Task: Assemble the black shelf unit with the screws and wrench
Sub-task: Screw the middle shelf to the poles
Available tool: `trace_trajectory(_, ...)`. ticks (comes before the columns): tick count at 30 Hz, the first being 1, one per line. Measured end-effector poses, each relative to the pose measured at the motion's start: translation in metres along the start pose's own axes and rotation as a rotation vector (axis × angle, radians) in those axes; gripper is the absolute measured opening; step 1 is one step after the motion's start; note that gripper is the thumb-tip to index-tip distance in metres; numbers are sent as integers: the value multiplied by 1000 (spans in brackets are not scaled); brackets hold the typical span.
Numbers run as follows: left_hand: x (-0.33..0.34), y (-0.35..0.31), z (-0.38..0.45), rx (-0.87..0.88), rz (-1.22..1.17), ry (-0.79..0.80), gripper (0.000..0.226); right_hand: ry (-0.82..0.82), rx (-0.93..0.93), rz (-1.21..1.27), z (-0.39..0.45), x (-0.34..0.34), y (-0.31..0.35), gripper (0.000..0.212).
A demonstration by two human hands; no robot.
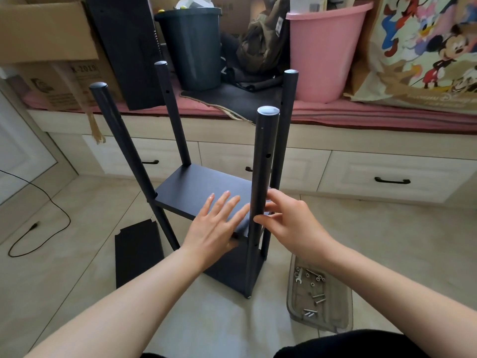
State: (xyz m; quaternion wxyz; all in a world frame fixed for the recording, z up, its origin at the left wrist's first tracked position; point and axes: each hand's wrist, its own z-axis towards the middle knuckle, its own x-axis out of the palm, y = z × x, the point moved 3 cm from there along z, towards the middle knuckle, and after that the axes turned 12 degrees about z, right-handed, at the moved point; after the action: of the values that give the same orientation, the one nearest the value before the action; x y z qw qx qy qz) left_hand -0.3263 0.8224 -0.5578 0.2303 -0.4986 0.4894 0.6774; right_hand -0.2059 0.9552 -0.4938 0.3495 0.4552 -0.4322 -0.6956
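From your head camera, the black shelf unit (206,192) stands on the tiled floor (387,241) straight in front of you, with four black poles rising from it and two shelf boards fitted between them, one above the other. Your left hand (214,226) lies flat, fingers straight and spread, on the near edge of the upper shelf board (196,187), with the thumb tucked under that edge. Your right hand (289,220) is at the nearest pole (263,171), fingers curled around it from the right, thumb tip touching its front, just where the upper board meets it. A loose black panel (138,254) lies flat on the floor just left of the unit, beside your left forearm. To the right of the unit, under your right forearm, a clear tray (335,303) sits on the floor holding the screws (318,298), some small nuts and the small wrench (298,275). Along the far edge of the floor runs a low cabinet with drawers (387,177), and on its top stand a pink bucket (322,50), a dark bin (193,47) and a cardboard box (49,29).
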Motion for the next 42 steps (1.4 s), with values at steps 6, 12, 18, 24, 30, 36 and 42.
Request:
trace_trajectory(6, 18, -4, 5, 108, -188, -7, 75, 20, -6, -59, 2, 1, -2, 28)
trace_trajectory(12, 17, -9, 8, 82, -234, -46, 81, -21, -3, -33, 4, -2, -2, 29)
trace_trajectory(18, 12, -22, 8, -54, -285, -41, 95, -61, 13, 82, 6, -5, -3, 25)
trace_trajectory(24, 10, -30, 17, -137, -328, -79, 82, -68, 58, 166, 8, -18, -12, 23)
trace_trajectory(30, 2, -31, 30, -168, -337, -93, 86, -145, 168, 37, -11, -61, -76, 16)
trace_trajectory(36, -4, -36, 31, -174, -291, -124, 83, 1, 543, -175, -55, -63, -204, 15)
trace_trajectory(42, -3, -44, 27, -179, -274, -165, 78, 355, 758, -440, -78, -30, -295, 23)
